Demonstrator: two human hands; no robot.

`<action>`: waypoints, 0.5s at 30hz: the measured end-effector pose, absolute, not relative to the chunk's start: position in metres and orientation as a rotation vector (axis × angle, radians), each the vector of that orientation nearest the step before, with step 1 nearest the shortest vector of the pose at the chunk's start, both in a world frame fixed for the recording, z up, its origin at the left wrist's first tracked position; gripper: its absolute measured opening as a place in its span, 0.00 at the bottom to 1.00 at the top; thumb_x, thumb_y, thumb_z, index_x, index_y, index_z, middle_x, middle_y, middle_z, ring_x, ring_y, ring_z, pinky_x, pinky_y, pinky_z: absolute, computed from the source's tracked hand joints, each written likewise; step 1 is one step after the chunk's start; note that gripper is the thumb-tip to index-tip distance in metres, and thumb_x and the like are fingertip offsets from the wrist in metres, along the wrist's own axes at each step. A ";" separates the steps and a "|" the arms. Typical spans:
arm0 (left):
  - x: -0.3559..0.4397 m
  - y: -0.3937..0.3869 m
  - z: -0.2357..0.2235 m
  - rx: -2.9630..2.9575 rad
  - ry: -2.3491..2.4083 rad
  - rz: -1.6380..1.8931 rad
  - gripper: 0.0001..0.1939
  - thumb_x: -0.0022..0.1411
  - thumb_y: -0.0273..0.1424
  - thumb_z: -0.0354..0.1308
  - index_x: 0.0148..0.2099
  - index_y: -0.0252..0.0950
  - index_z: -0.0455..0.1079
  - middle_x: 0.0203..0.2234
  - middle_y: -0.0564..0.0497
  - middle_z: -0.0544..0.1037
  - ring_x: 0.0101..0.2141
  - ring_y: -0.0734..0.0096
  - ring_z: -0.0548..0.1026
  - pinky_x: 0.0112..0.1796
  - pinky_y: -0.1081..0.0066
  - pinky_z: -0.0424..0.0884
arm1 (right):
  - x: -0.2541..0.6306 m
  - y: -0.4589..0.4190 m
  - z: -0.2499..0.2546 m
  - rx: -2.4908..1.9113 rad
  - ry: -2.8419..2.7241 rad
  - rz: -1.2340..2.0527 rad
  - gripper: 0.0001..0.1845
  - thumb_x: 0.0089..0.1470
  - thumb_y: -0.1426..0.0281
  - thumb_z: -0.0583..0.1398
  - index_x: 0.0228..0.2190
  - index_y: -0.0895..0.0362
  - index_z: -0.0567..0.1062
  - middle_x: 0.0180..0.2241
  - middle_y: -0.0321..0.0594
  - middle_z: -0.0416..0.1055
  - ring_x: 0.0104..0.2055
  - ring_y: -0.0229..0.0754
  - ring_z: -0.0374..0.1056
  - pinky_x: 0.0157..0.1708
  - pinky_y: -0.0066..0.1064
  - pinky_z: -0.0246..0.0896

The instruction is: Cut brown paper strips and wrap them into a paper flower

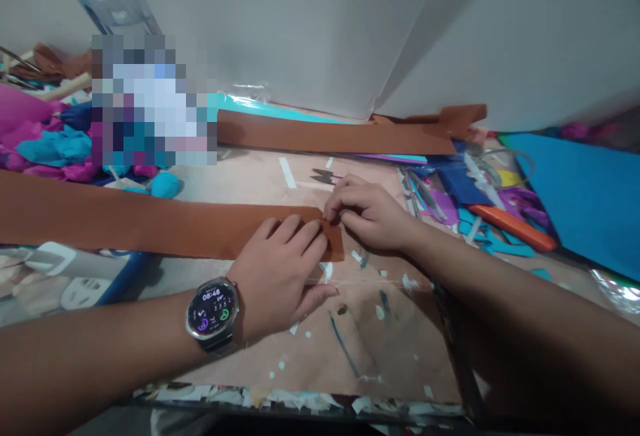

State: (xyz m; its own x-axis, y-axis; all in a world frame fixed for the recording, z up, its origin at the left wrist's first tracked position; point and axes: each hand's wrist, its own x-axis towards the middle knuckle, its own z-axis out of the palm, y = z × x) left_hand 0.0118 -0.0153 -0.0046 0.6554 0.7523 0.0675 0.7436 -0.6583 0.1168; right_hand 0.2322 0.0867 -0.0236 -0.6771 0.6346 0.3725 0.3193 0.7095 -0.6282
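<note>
A long brown strip (150,226), paper or felt, runs from the left edge to the middle of the table. Flat on its right end lies my left hand (277,263), fingers stretched out and thumb off to the side, with a watch (213,313) on the wrist. My right hand (370,215) is curled, thumb and fingers pinching the strip's far right corner; the fingertips partly hide that corner. Just beyond my right hand are small dark thread snips (325,178), their blades pointing left.
Another brown strip (335,135) lies at the back. Crumpled pink and blue paper (55,146) is heaped at the left, near a clear water jug (117,6). An orange-handled cutter (515,226), scraps and a blue sheet (590,196) lie to the right. A white power strip (83,289) is front left.
</note>
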 end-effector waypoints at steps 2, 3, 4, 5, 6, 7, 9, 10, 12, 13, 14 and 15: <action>0.012 -0.015 -0.003 2.775 1.261 0.168 0.31 0.73 0.52 0.48 0.61 0.31 0.69 0.62 0.37 0.71 0.58 0.42 0.68 0.53 0.46 0.65 | 0.231 0.087 -0.023 -0.679 -2.373 0.699 0.15 0.54 0.82 0.56 0.31 0.53 0.78 0.32 0.39 0.79 0.41 0.48 0.70 0.52 0.46 0.65; 0.012 -0.015 -0.003 2.769 1.260 0.163 0.31 0.73 0.52 0.48 0.61 0.31 0.69 0.62 0.37 0.71 0.58 0.42 0.68 0.53 0.46 0.65 | 0.231 0.087 -0.023 -0.660 -2.394 0.694 0.15 0.54 0.83 0.56 0.32 0.53 0.78 0.33 0.39 0.79 0.41 0.48 0.70 0.53 0.47 0.64; 0.012 -0.015 -0.003 2.765 1.257 0.156 0.31 0.73 0.52 0.48 0.62 0.31 0.69 0.62 0.37 0.71 0.58 0.42 0.68 0.53 0.46 0.65 | 0.231 0.088 -0.022 -0.647 -2.409 0.690 0.15 0.54 0.83 0.55 0.32 0.53 0.77 0.34 0.39 0.80 0.42 0.48 0.70 0.53 0.47 0.64; 0.012 -0.015 -0.003 2.763 1.255 0.148 0.31 0.73 0.52 0.48 0.62 0.31 0.69 0.62 0.37 0.71 0.58 0.42 0.67 0.53 0.46 0.65 | 0.231 0.088 -0.022 -0.641 -2.420 0.687 0.15 0.54 0.83 0.55 0.33 0.54 0.77 0.35 0.40 0.80 0.43 0.48 0.71 0.54 0.47 0.63; 0.012 -0.015 -0.003 2.763 1.255 0.144 0.32 0.74 0.52 0.48 0.62 0.31 0.69 0.62 0.36 0.71 0.58 0.42 0.67 0.53 0.46 0.65 | 0.231 0.088 -0.022 -0.639 -2.429 0.685 0.15 0.54 0.83 0.55 0.33 0.54 0.77 0.37 0.40 0.80 0.44 0.48 0.71 0.55 0.48 0.62; 0.012 -0.015 -0.003 2.766 1.258 0.147 0.32 0.74 0.52 0.48 0.62 0.31 0.69 0.62 0.36 0.71 0.58 0.42 0.67 0.54 0.46 0.65 | 0.231 0.088 -0.022 -0.639 -2.434 0.683 0.15 0.55 0.83 0.55 0.33 0.54 0.77 0.39 0.41 0.81 0.45 0.49 0.71 0.56 0.48 0.62; 0.012 -0.015 -0.004 2.775 1.263 0.158 0.32 0.73 0.53 0.48 0.62 0.31 0.69 0.62 0.36 0.71 0.58 0.41 0.67 0.54 0.46 0.64 | 0.232 0.088 -0.023 -0.634 -2.438 0.679 0.15 0.55 0.83 0.56 0.34 0.54 0.77 0.42 0.42 0.80 0.49 0.49 0.71 0.57 0.49 0.61; 0.012 -0.015 -0.004 2.777 1.264 0.161 0.32 0.73 0.53 0.48 0.62 0.31 0.69 0.62 0.36 0.71 0.58 0.41 0.67 0.54 0.46 0.64 | 0.232 0.088 -0.023 -0.627 -2.438 0.677 0.15 0.55 0.83 0.56 0.34 0.53 0.77 0.43 0.42 0.80 0.50 0.49 0.71 0.58 0.49 0.60; 0.011 -0.015 -0.004 2.775 1.260 0.164 0.32 0.73 0.53 0.49 0.62 0.31 0.69 0.62 0.36 0.71 0.58 0.42 0.67 0.54 0.46 0.64 | 0.233 0.088 -0.024 -0.614 -2.417 0.678 0.15 0.55 0.83 0.56 0.34 0.53 0.77 0.44 0.41 0.80 0.50 0.49 0.71 0.58 0.49 0.60; 0.011 -0.015 -0.003 2.772 1.256 0.159 0.32 0.73 0.53 0.49 0.62 0.31 0.69 0.62 0.36 0.71 0.58 0.42 0.68 0.54 0.46 0.64 | 0.233 0.088 -0.025 -0.625 -2.399 0.688 0.15 0.55 0.83 0.56 0.34 0.52 0.77 0.43 0.40 0.80 0.49 0.49 0.71 0.57 0.49 0.62; 0.011 -0.015 -0.003 2.771 1.253 0.158 0.31 0.73 0.52 0.48 0.62 0.31 0.69 0.62 0.37 0.71 0.57 0.42 0.68 0.54 0.46 0.64 | 0.233 0.088 -0.025 -0.648 -2.376 0.702 0.16 0.54 0.83 0.56 0.34 0.52 0.78 0.41 0.40 0.80 0.48 0.49 0.71 0.55 0.47 0.64; 0.012 -0.015 -0.002 2.770 1.252 0.155 0.31 0.74 0.52 0.48 0.61 0.31 0.69 0.62 0.37 0.71 0.57 0.42 0.68 0.54 0.46 0.64 | 0.234 0.088 -0.026 -0.682 -2.352 0.716 0.16 0.54 0.83 0.56 0.34 0.53 0.78 0.38 0.40 0.79 0.46 0.48 0.71 0.53 0.46 0.65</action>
